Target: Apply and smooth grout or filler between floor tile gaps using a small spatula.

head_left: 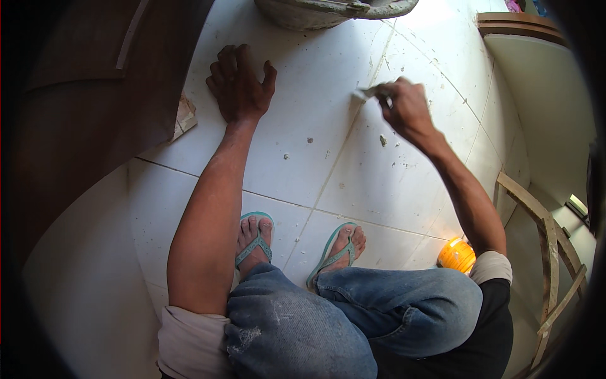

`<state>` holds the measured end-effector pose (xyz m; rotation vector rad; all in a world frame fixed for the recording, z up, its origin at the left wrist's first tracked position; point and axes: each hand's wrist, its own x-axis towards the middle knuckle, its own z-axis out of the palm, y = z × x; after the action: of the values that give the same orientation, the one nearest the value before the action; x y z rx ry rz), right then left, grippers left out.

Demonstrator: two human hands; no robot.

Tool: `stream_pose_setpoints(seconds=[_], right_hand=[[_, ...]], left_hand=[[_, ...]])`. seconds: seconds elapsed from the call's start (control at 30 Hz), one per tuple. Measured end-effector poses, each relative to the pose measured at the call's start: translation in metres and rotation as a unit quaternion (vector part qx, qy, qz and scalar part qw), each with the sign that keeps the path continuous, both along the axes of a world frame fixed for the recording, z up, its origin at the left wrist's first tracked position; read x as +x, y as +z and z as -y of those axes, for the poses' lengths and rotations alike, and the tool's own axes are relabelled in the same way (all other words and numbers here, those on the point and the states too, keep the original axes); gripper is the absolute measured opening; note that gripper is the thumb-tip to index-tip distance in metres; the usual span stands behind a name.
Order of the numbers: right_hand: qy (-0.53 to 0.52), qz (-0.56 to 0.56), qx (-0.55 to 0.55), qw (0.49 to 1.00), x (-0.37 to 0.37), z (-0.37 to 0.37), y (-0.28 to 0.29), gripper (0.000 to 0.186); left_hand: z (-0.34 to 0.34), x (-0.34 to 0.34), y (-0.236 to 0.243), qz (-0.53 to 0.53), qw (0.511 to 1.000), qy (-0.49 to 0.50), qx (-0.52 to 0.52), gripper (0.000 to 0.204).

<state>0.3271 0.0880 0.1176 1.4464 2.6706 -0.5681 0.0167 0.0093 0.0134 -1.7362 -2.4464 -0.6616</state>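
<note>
The left hand (240, 85) lies open and flat on the white tile floor (303, 82), far left. The right hand (404, 104) is closed around a small scraper (369, 92), whose tip touches the tile joint (353, 129), with a grey bucket (315, 12) farther away.

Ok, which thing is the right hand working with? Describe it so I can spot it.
Start at the white tiled floor and follow the grout line running down from the grey bucket. On that line the right hand pinches a small flat grey tool, the only thing lifted off the tiles.
</note>
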Motion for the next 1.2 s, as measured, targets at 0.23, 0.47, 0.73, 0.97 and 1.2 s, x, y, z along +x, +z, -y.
stream_pose_setpoints(seconds=[0.23,0.47,0.73,0.97,1.2], right_hand=[[0.027,0.034,0.265,0.963,0.062,-0.131,-0.032,0.026],[0.05,0.075,0.137,0.986,0.028,-0.066,-0.026,0.026],[0.083,-0.003,0.274,0.958,0.038,-0.061,-0.014,0.023],[0.176,0.09,0.259,0.946,0.113,-0.028,-0.036,0.038],[0.112,0.067,0.308,0.942,0.064,-0.096,-0.02,0.026]], left_hand=[[-0.002,0.007,-0.002,0.002,1.0,-0.005,0.008,0.054],[0.001,0.001,-0.002,-0.016,1.0,0.002,-0.012,0.056],[-0.002,0.004,-0.001,-0.001,1.0,0.0,-0.001,0.053],[0.002,0.003,-0.003,-0.012,1.0,0.002,0.0,0.056],[0.0,0.004,0.002,-0.002,1.0,0.004,-0.022,0.054]])
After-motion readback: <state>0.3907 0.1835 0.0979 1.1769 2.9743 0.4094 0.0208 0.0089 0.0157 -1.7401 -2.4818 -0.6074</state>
